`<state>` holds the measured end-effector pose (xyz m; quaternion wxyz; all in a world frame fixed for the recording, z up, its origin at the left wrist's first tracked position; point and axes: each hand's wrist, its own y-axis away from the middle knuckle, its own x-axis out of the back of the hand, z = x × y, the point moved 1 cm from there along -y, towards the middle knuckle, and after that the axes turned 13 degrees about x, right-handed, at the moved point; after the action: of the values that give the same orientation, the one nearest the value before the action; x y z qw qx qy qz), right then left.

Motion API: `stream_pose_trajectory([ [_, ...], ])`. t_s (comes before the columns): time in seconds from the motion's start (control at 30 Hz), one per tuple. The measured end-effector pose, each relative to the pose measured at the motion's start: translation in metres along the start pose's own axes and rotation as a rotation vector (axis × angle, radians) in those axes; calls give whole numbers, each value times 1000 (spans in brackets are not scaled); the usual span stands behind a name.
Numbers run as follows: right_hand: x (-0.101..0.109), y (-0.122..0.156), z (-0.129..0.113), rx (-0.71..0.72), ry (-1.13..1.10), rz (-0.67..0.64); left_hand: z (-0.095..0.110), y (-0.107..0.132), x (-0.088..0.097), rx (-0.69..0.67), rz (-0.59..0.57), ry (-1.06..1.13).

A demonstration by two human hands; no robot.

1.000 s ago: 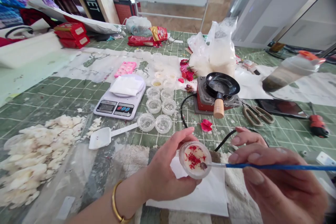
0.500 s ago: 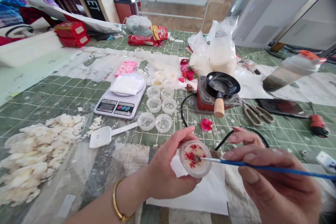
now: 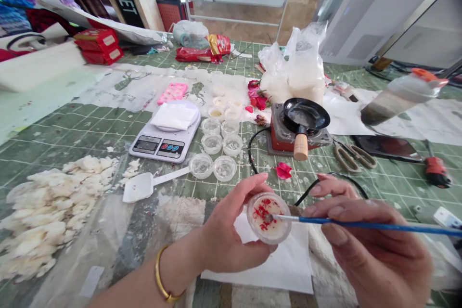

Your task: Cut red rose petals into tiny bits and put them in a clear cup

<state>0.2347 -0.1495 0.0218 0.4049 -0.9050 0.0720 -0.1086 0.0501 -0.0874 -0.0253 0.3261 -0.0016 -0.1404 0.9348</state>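
Note:
My left hand (image 3: 234, 231) is closed round a small clear plastic cup (image 3: 276, 236), tilted toward me. Inside the cup is a pale, smooth filling with red petal bits scattered on it. Between the thumb and fingers of my right hand (image 3: 368, 240) is a thin blue paintbrush (image 3: 335, 222); its tip touches the red bits in the cup. Below the cup lies a sheet of white paper (image 3: 288, 274). A single pink-red petal (image 3: 283, 170) rests on the table just beyond the cup.
Clear cups (image 3: 224, 168) stand in two rows beside a kitchen scale (image 3: 166, 134) and a white scoop (image 3: 139, 187). Cream flakes (image 3: 57, 211) lie at left. A small black pan (image 3: 306, 115) sits on a hot plate (image 3: 279, 139); scissors (image 3: 355, 156) and a shaker bottle (image 3: 400, 98) are at right.
My right hand and the paintbrush have shifted slightly left, with the brush tip a little further left among the red bits. My left hand and the cup are almost unmoved.

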Motion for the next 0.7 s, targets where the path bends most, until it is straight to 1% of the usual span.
stream_pose_trajectory([
  [0.1, -3, -1, 0, -5, 19, -22, 0, 0, 0, 1, -4, 0],
  [0.23, -3, -1, 1, -12, -16, 45, 1, 0, -1, -15, 2, 7],
  [0.3, -2, 0, 1, -5, -23, 58, 0, 0, 0, -17, 6, 11],
  [0.5, -1, 2, 0, -34, -14, 2, -3, 2, 1, -8, -1, -3],
  [0.63, -1, 3, 1, -28, -35, 73, -3, 1, 1, -14, 3, -3],
  [0.7, -2, 3, 2, -24, -22, 82, -2, 1, 0, -13, 5, 0],
])
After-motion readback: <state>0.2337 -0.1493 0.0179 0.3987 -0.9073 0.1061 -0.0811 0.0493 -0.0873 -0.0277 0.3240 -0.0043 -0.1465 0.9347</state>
